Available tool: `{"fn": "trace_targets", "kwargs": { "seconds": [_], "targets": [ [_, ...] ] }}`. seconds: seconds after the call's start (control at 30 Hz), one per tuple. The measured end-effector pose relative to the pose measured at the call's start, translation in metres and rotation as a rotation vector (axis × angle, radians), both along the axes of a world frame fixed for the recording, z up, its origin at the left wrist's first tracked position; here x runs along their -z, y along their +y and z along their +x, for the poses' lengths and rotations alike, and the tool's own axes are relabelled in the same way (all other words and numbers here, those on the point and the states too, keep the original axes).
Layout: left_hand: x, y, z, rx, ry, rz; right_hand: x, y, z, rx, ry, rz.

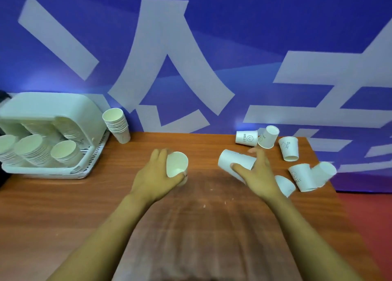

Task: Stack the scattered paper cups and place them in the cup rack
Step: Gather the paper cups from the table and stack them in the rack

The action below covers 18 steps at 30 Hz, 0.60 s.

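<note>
My left hand [157, 172] grips a white paper cup [177, 164] at mid-table, its open mouth facing me. My right hand [256, 174] holds a second white cup [235, 161] sideways, its base pointing left toward the other cup. Several loose cups [288, 148] lie scattered on the right part of the wooden table [191, 227], some upright, some tipped over. The pale cup rack [53, 115] stands at the far left with rows of stacked cups [31, 149] inside it. An upright stack of cups [117, 124] stands just right of the rack.
A blue banner with large white characters [169, 58] runs along the table's far edge. The table's right edge [331, 196] drops to a red floor close behind the scattered cups. A dark object [4, 96] shows at the left frame edge behind the rack.
</note>
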State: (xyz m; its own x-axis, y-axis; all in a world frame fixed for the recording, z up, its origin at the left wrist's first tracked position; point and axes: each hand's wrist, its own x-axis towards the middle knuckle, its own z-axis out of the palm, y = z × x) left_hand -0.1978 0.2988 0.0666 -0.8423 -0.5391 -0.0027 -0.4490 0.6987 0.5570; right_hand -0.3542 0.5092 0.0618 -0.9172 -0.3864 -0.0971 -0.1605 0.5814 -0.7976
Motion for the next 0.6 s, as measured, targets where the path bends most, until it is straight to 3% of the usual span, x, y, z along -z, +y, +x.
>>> {"fn": "trace_targets", "kwargs": {
  "seconds": [0.13,0.3,0.6],
  "targets": [
    [0.004,-0.021,0.020,0.145,-0.041,0.022,-0.015,-0.008,0.025,0.021,0.032,0.158],
    [0.007,-0.088,0.066,0.190,-0.052,0.051,-0.024,-0.069,0.085,0.037,0.001,0.101],
    [0.014,-0.184,0.145,0.154,-0.099,0.112,-0.005,-0.178,0.173,-0.135,-0.034,0.129]
  ]
}}
